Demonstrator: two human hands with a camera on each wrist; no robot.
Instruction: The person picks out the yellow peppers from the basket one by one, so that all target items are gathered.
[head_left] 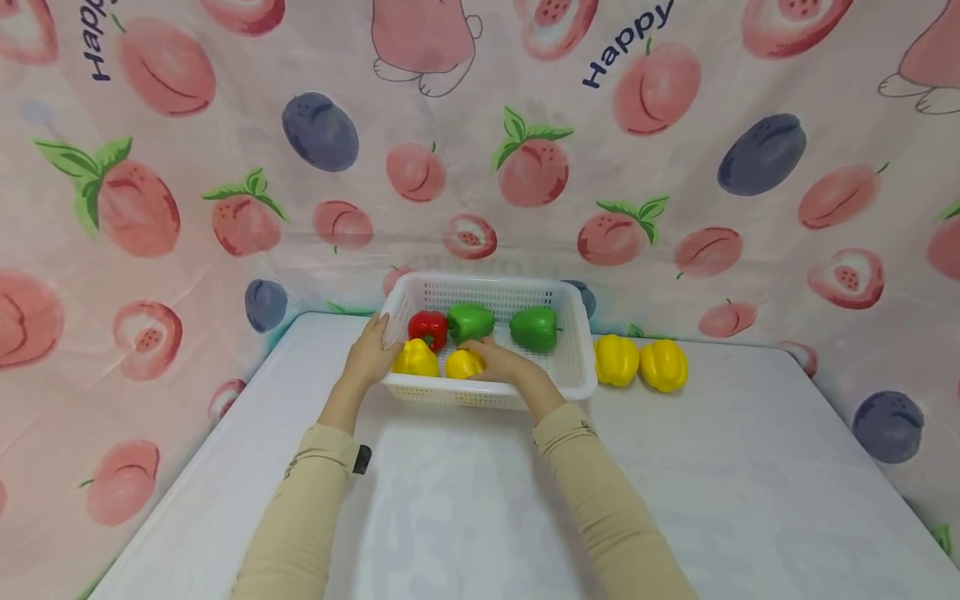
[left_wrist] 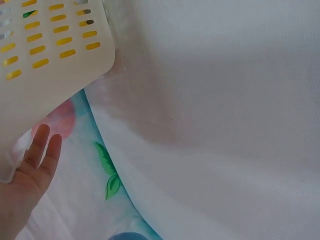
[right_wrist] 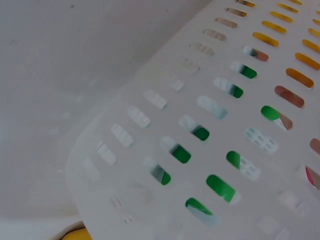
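Observation:
A white plastic basket [head_left: 583, 350] with slotted walls stands at the back of the table. My left hand [head_left: 372, 352] holds its left rim, thumb over the edge; in the left wrist view two fingers of that hand [left_wrist: 30, 180] stretch along the outside of the wall. My right hand [head_left: 501, 363] reaches over the front rim and grips a yellow bell pepper [head_left: 463, 364], partly covered by the fingers. Beside it in the basket are another yellow bell pepper [head_left: 417, 358], a red bell pepper [head_left: 428, 327] and two green bell peppers [head_left: 470, 322]. The right wrist view shows only the basket's slotted wall [right_wrist: 145, 195].
Two yellow bell peppers [head_left: 617, 361] lie side by side on the white table [head_left: 480, 492], just right of the basket. A fruit-print cloth [head_left: 465, 208] hangs behind the table and along its sides.

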